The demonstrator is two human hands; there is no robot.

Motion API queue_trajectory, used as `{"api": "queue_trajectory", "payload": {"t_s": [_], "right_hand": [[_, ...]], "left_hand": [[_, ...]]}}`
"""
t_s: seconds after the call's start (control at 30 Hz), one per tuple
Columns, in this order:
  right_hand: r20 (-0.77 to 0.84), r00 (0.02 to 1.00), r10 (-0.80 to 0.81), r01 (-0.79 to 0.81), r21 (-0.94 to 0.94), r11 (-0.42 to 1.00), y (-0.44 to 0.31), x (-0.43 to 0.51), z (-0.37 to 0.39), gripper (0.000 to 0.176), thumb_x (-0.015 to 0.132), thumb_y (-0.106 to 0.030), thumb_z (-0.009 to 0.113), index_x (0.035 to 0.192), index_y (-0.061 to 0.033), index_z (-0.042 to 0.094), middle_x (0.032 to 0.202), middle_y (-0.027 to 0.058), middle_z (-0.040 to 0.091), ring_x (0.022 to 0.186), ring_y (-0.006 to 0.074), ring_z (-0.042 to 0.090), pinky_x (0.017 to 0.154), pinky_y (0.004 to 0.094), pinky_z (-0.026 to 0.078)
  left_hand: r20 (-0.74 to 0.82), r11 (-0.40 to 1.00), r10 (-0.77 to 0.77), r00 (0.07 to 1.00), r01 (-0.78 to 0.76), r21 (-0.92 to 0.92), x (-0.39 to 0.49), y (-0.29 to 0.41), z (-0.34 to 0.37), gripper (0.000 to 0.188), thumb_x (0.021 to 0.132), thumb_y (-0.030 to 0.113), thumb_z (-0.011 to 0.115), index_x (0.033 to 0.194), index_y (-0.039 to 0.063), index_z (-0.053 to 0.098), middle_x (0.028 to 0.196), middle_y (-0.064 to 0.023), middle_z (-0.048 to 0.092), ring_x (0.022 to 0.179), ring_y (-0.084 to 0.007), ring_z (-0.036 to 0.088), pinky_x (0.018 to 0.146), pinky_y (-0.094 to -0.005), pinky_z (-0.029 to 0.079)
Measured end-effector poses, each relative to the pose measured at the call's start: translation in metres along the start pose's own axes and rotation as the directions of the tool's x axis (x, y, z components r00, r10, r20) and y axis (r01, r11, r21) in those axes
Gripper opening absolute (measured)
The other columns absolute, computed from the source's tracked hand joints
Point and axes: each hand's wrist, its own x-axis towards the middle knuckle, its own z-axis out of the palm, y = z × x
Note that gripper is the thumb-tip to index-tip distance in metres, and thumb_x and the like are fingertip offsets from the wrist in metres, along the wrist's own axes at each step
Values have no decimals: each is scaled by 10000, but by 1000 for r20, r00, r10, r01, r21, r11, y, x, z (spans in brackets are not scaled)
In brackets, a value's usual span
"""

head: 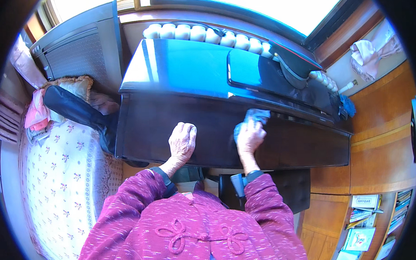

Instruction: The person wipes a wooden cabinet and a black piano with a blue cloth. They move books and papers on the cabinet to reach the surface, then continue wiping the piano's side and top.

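A blue-grey cloth is bunched in my right hand, pressed near the raised rear section of a dark, glossy wooden cabinet. My left hand rests on the same dark surface, left of the cloth, its fingers curled and no object visible in it; its palm side is hidden. Behind both hands, the raised section carries a shiny black panel and reflects light from the window.
A dark peaked cap lies at the back right, near a white radiator. A blue fuzzy item sits at the right end. The bed is left; a dark padded bench and bookshelves stand right.
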Motion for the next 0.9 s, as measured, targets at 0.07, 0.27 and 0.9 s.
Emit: {"api": "queue_trajectory", "payload": {"t_s": [0.07, 0.27, 0.9], "right_hand": [[70, 992, -109, 103, 79, 991, -43, -16, -2, 393, 837, -311, 604, 1206, -177, 593, 1189, 121, 483, 1019, 346, 466, 783, 482, 444], [169, 962, -216, -8, 806, 591, -58, -32, -32, 328, 879, -258, 624, 1160, -88, 621, 998, 175, 611, 888, 343, 601, 810, 417, 485], [-65, 995, 80, -32, 536, 844, 55, -44, -12, 192, 932, -133, 464, 991, -37, 619, 938, 152, 598, 897, 334, 582, 787, 417, 463]], "left_hand": [[-10, 999, -22, 1000, 21, -39, 0, 0, 0, 76, 881, 161, 569, 913, 94, 586, 852, -97, 550, 826, -297, 582, 714, -391, 474], [-28, 989, -46, 999, 41, -140, -1, -4, -1, 168, 892, 151, 547, 1046, 94, 587, 927, -116, 578, 862, -313, 595, 742, -384, 485], [294, 725, 684, 667, -666, -175, -50, 80, 71, 493, 710, 230, 694, 1140, 26, 563, 1171, -149, 525, 1046, -296, 524, 814, -387, 453]]}}
